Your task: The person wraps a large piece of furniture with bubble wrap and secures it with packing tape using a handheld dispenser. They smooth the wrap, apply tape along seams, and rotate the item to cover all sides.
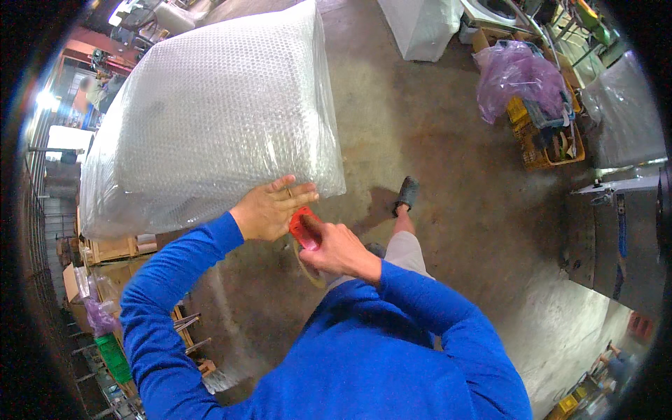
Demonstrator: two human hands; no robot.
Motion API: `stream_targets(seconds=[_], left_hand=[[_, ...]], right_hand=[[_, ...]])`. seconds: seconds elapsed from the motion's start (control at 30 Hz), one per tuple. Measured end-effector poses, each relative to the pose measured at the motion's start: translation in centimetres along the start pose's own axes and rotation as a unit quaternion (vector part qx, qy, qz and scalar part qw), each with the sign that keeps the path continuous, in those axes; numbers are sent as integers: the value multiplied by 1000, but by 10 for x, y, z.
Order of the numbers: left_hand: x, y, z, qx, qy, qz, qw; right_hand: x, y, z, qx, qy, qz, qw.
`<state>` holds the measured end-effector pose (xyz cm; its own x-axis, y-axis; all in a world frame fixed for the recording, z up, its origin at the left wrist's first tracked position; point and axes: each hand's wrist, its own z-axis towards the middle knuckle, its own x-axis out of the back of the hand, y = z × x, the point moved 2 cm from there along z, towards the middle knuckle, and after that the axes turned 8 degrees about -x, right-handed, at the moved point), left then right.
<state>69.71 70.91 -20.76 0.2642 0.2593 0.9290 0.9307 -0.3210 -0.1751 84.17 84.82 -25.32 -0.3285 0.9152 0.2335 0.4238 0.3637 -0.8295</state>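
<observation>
A large bulky load wrapped in clear bubble wrap (210,112) takes up the upper left. At its near right corner, my left hand (273,208) lies on the wrap with fingers stretched out. Just beside it, my right hand (343,250) grips a red tape dispenser (306,227), whose front end is close to the left hand's palm. Part of a pale yellowish tape roll (311,273) shows below the dispenser. Whether tape is stuck to the wrap there is too small to tell.
Concrete floor (378,119) runs right of the load. A yellow crate (549,157) with purple plastic wrap (521,73) stands at the upper right, near a white wrapped item (423,28). A grey metal cabinet (616,238) is far right. Cartons and a green basket (113,357) line the left.
</observation>
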Motion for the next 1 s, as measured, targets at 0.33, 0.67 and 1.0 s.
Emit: stream_targets(seconds=[0.33, 0.67, 1.0], left_hand=[[19, 28, -25, 100, -300, -29, 948], [17, -26, 134, 535, 267, -758, 262], [-73, -184, 177, 638, 146, -747, 112]], right_hand=[[74, 80, -6, 18, 107, 19, 994], [207, 183, -8, -117, 293, 252, 915], [334, 144, 33, -54, 258, 108, 958]])
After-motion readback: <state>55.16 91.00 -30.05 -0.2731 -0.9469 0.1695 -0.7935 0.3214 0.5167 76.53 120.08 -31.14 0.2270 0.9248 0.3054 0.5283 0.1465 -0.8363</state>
